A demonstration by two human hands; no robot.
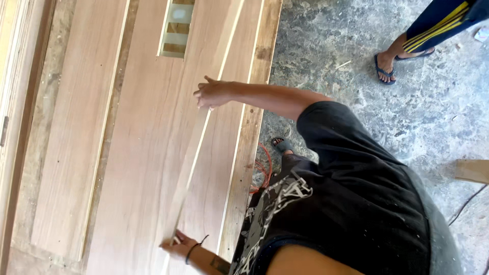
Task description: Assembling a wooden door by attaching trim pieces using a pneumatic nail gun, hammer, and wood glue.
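The person's black printed T-shirt (pixel 346 203) fills the lower right of the frame, and both bare arms reach leftward from it over a broad wooden door panel (pixel 142 153). At the bottom edge, left of centre, the left hand (pixel 177 246), with a dark band (pixel 191 252) at its wrist, is closed around the lower end of a long thin wooden strip (pixel 191 168). From that grip the strip runs on the panel's face up and slightly to the right, through the middle of the frame, so that it spans the gap between the two hands and goes on towards the top edge. Above centre the right hand (pixel 214 94) lies on the strip with knuckles up and one finger raised; motion blur leaves it unclear whether it clasps the strip or only presses on it. The panel takes up the left half of the picture, and a small rectangular opening (pixel 175 28) is cut in it near the top. A rougher plank (pixel 249 142) borders the panel's right side. Just beyond that, a red cord (pixel 262 168) and the person's own sandalled foot (pixel 281 144) show on the grey concrete floor (pixel 356 61). A wood offcut (pixel 471 171) lies at the right edge. In the upper right corner stand another person's feet (pixel 385 66) in flip-flops.
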